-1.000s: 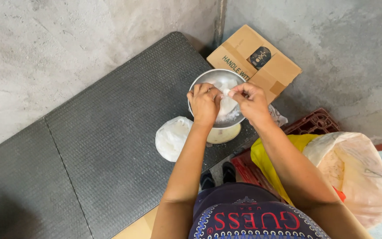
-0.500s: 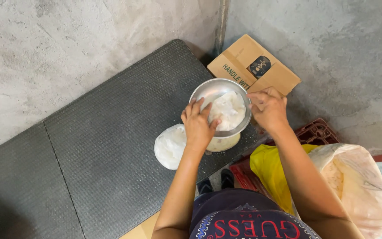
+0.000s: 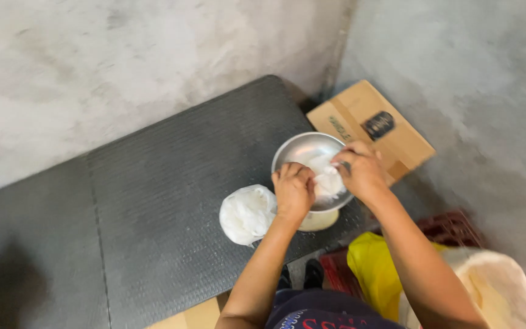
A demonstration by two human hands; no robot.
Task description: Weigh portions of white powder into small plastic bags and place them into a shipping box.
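Observation:
A round metal bowl [image 3: 302, 149] sits on a dark grey ribbed mat [image 3: 171, 201], on top of something pale underneath. Inside it lies a white, soft mass [image 3: 326, 180]. My left hand [image 3: 293, 190] is at the bowl's near rim with its fingers closed on the white mass. My right hand [image 3: 360, 172] grips the same white mass from the right side. The two hands are close together over the bowl. A white plastic bag with white contents [image 3: 248, 213] lies on the mat just left of my left hand.
A flat cardboard box [image 3: 375, 131] leans by the concrete wall corner behind the bowl. A yellow bag [image 3: 375, 277] and a pale sack [image 3: 494, 292] sit at lower right beside a dark red crate [image 3: 448, 226]. Concrete walls surround the mat.
My hands parted to the bowl's rim half a second ago and have come back together on the white mass. The view has shifted a little.

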